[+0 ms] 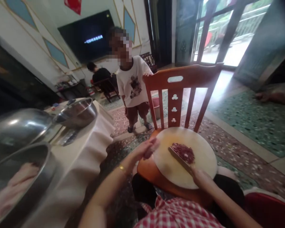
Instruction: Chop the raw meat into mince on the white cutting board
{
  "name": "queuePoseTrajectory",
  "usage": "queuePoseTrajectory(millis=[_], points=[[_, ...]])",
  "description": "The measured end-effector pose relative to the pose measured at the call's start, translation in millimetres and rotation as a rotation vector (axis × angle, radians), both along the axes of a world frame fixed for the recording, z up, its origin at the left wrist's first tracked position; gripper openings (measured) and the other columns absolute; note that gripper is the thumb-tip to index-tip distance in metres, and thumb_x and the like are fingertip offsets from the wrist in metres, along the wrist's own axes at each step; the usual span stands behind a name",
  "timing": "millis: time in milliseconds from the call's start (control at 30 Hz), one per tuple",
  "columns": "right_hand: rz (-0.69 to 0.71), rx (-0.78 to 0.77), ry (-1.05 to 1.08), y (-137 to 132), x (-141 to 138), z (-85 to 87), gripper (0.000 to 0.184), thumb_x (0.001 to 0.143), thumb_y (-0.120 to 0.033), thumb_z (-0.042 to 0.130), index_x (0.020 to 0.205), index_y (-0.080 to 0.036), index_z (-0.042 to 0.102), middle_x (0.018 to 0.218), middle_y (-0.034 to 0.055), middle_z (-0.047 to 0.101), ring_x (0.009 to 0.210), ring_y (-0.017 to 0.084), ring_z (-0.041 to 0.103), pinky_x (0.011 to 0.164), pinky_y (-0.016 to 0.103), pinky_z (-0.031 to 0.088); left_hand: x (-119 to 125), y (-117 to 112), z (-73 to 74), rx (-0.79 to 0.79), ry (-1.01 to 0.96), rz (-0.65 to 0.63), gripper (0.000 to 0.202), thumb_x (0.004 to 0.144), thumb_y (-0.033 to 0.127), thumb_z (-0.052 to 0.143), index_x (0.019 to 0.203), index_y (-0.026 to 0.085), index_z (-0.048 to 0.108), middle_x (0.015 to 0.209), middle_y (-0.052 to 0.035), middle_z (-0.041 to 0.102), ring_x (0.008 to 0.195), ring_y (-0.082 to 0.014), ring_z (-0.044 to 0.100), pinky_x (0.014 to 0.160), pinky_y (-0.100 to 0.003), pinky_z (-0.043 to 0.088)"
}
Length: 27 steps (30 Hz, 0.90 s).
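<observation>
A round white cutting board (161, 171) rests on the seat of a wooden chair in front of me. On it lies a heap of dark red minced meat (184, 152). My right hand (199, 176) is closed around the handle of a kitchen knife (180, 161), whose blade lies along the near left side of the meat. By the board's left edge is my left hand (150, 148), with a gold bracelet at the wrist. Motion smears its fingers, and I see nothing clearly held in it.
The wooden chair's back (184, 79) rises behind the board, and a person (134, 84) stands there touching it. To the left, a cloth-covered table (85, 142) bears a steel bowl (79, 112) and a large basin (44, 171) with pale meat. Another person (101, 74) sits farther back.
</observation>
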State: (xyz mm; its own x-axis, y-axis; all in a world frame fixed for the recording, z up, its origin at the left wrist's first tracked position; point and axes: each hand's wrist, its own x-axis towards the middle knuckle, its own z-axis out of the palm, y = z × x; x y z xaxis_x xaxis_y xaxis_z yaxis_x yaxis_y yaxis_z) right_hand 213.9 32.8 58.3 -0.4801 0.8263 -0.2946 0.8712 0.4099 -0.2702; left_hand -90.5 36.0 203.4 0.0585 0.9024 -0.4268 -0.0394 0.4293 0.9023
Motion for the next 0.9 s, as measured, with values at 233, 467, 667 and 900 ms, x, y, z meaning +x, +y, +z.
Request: queuePoseTrajectory(millis=[233,467,667,900], points=[[-0.019,0.164,0.087,3,1,-39.3,0.03,0.086,-0.017,0.034,0.107,-0.016,0.055,0.079,0.0134,0.067,0.073,0.026,0.066,0.062,0.033,0.046,58,16,-97.0,0.456,0.768,-0.678,0.023,0.078,0.022,0.049,0.097,0.021,0.062,0.094,-0.0021,0.063,0.089,-0.0145,0.056,0.081,-0.027,0.041],[-0.048,-0.076,-0.055,-5,-9,38.4,0.031,0.087,-0.013,0.031,0.113,-0.013,0.049,0.085,0.0119,0.067,0.078,0.021,0.065,0.062,0.026,0.043,77,-13,-140.2,0.705,1.145,-0.408,0.031,0.079,0.022,0.049,0.109,0.023,0.056,0.103,-0.0081,0.056,0.096,-0.0219,0.05,0.084,-0.038,0.038],[-0.07,-0.074,-0.14,-5,-12,55.4,0.031,0.091,-0.023,0.026,0.114,-0.012,0.044,0.086,0.012,0.067,0.08,0.022,0.064,0.065,0.027,0.041,80,-49,-181.1,0.723,1.002,-0.081,0.027,0.08,0.017,0.043,0.104,0.017,0.057,0.111,-0.0108,0.051,0.106,-0.0216,0.046,0.091,-0.038,0.037],[0.058,-0.007,-0.117,-4,-15,72.9,0.028,0.093,-0.031,0.024,0.107,-0.02,0.045,0.087,0.0081,0.066,0.078,0.02,0.063,0.063,0.026,0.039,86,-43,-187.1,0.79,1.035,0.072,0.025,0.083,0.022,0.044,0.103,0.016,0.058,0.104,-0.0103,0.053,0.099,-0.0199,0.048,0.088,-0.036,0.039]])
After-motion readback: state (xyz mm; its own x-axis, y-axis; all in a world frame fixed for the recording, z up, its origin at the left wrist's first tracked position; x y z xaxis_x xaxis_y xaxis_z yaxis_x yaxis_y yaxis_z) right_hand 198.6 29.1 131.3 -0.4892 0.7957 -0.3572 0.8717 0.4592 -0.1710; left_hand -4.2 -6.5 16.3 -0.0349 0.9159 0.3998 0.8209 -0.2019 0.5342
